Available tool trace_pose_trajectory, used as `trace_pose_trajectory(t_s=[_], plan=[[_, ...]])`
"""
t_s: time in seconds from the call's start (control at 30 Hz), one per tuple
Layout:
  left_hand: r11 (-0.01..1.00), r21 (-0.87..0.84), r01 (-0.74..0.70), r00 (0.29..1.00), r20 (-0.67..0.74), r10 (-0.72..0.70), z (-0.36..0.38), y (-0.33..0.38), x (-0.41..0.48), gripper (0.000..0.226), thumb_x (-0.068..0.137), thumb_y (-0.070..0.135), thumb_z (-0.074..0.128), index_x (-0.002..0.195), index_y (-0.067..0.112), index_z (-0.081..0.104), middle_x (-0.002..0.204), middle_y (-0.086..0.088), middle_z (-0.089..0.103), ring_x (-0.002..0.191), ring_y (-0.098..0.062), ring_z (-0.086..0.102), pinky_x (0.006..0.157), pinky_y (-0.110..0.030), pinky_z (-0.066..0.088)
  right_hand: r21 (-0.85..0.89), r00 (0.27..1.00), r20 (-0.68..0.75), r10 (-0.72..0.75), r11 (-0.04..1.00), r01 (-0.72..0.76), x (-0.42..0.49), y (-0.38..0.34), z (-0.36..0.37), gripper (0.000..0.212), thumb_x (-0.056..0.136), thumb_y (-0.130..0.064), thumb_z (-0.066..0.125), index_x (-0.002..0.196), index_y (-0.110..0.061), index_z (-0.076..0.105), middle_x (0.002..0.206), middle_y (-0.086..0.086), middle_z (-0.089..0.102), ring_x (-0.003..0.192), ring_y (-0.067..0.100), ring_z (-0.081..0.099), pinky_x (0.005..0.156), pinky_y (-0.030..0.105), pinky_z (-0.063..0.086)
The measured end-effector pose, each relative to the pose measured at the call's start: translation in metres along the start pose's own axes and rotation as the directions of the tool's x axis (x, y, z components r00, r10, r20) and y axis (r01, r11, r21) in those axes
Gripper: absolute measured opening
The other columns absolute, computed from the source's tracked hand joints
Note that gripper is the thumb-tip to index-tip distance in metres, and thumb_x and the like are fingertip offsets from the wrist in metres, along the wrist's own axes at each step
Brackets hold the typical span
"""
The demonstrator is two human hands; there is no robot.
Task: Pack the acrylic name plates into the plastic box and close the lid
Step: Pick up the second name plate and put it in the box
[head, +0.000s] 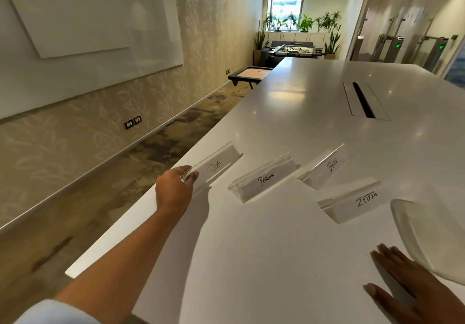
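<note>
As the clear acrylic DOG name plate is pinched at its end by the left hand, level lifting is advised; the right hand lies flat, fingers straight.

Clear glossy acrylic name plates on smooth, glossy white table

Bottom edge cuts off my right hand; right edge leaves only 1 blurred corner of the plastic box.

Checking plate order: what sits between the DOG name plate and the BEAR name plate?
The PENGUIN name plate stands on the table between the DOG name plate and the BEAR name plate, as the head view shows.
</note>
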State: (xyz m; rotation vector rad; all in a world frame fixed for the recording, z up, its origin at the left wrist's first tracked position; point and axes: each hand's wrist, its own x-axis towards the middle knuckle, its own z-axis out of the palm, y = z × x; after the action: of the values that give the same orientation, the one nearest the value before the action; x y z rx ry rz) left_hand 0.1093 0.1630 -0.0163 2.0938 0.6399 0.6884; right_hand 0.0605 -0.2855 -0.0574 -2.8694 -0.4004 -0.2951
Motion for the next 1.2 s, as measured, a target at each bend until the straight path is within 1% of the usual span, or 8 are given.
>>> trace_pose_trajectory(t_s=[0.1, 0.23, 0.47, 0.6, 0.73, 0.83, 1.0, 1.2], plan=[[0.998, -0.052, 0.021, 1.0, -0.012, -0.021, -0.01, 0.001, -0.002, 0.034, 0.084, 0.038, 0.069, 0.11, 0.016, 0.072, 0.104, -0.004, 0.075, 0.084, -0.018, 0.068, 0.076, -0.038, 0.06, 0.043, 1.0, 0.003, 0.021, 0.999, -0.021, -0.001, 0.001, 0.002, 0.102, 0.072, -0.088, 0.029, 0.111, -0.004, 0.07, 0.122, 0.016, 0.064, 0.118, 0.032, 0.044, 0.087, 0.047, 0.04], [0.993, -0.116, -0.005, 1.0, -0.024, 0.002, -0.026, 0.014, -0.016, 0.035, 0.086, 0.027, 0.069, 0.117, 0.01, 0.069, 0.111, -0.009, 0.072, 0.084, -0.014, 0.064, 0.063, -0.011, 0.046, 0.118, 0.999, 0.018, 0.035, 0.992, -0.037, -0.003, 0.003, 0.0, 0.107, 0.064, -0.093, 0.029, 0.12, -0.009, 0.066, 0.132, -0.001, 0.051, 0.127, 0.023, 0.038, 0.097, 0.045, 0.034], [0.967, -0.234, -0.102, 0.989, 0.083, 0.124, -0.05, 0.042, -0.05, 0.037, 0.082, 0.032, 0.069, 0.115, 0.015, 0.07, 0.108, 0.0, 0.072, 0.086, -0.005, 0.066, 0.074, -0.023, 0.055, 0.192, 0.998, 0.042, 0.048, 0.98, -0.055, -0.009, -0.013, -0.015, 0.103, 0.063, -0.092, 0.032, 0.13, -0.019, 0.058, 0.139, -0.009, 0.044, 0.134, 0.011, 0.033, 0.105, 0.036, 0.028], [0.955, -0.252, -0.159, 0.957, 0.197, 0.212, -0.05, 0.067, -0.074, 0.034, 0.083, 0.034, 0.068, 0.112, 0.018, 0.072, 0.111, 0.001, 0.073, 0.093, -0.015, 0.069, 0.078, -0.03, 0.059, 0.2, 0.998, 0.046, 0.041, 0.979, -0.049, -0.016, -0.026, -0.029, 0.079, 0.073, -0.075, 0.045, 0.135, -0.028, 0.051, 0.147, -0.015, 0.037, 0.136, -0.004, 0.023, 0.109, 0.023, 0.018], [0.936, -0.275, -0.22, 0.902, 0.307, 0.303, -0.042, 0.087, -0.098, 0.036, 0.08, 0.038, 0.067, 0.111, 0.023, 0.073, 0.106, 0.008, 0.073, 0.092, -0.009, 0.069, 0.082, -0.026, 0.056, 0.396, 0.995, 0.077, 0.066, 0.914, -0.091, -0.02, -0.031, -0.046, 0.071, 0.071, -0.071, 0.06, 0.133, -0.038, 0.05, 0.138, -0.03, 0.04, 0.125, -0.02, 0.031, 0.102, 0.013, 0.026], [0.922, -0.316, -0.224, 0.846, 0.406, 0.345, -0.035, 0.099, -0.111, 0.039, 0.074, 0.043, 0.068, 0.108, 0.025, 0.074, 0.103, 0.013, 0.074, 0.092, -0.002, 0.068, 0.08, -0.016, 0.055, 0.6, 0.985, 0.116, 0.124, 0.782, -0.169, -0.019, -0.034, -0.059, 0.068, 0.07, -0.056, 0.072, 0.132, -0.04, 0.048, 0.128, -0.031, 0.05, 0.109, -0.019, 0.048, 0.092, 0.012, 0.039], [0.888, -0.43, -0.163, 0.761, 0.518, 0.39, -0.021, 0.111, -0.129, 0.032, 0.07, 0.034, 0.071, 0.099, 0.023, 0.077, 0.093, 0.02, 0.075, 0.091, 0.002, 0.069, 0.077, -0.011, 0.052, 0.945, 0.965, 0.165, 0.203, 0.248, -0.214, -0.021, -0.028, -0.071, 0.089, 0.052, -0.053, 0.087, 0.13, -0.03, 0.052, 0.132, -0.004, 0.061, 0.117, 0.015, 0.061, 0.098, 0.039, 0.049], [0.869, -0.473, -0.143, 0.685, 0.586, 0.432, -0.004, 0.113, -0.15, 0.021, 0.076, 0.016, 0.073, 0.096, 0.022, 0.077, 0.094, 0.019, 0.076, 0.093, 0.004, 0.068, 0.075, -0.006, 0.047, 0.989, 0.978, 0.146, 0.147, -0.009, -0.146, -0.043, -0.015, -0.07, 0.086, 0.057, -0.038, 0.089, 0.131, -0.011, 0.054, 0.125, 0.016, 0.063, 0.11, 0.033, 0.063, 0.09, 0.037, 0.052]])
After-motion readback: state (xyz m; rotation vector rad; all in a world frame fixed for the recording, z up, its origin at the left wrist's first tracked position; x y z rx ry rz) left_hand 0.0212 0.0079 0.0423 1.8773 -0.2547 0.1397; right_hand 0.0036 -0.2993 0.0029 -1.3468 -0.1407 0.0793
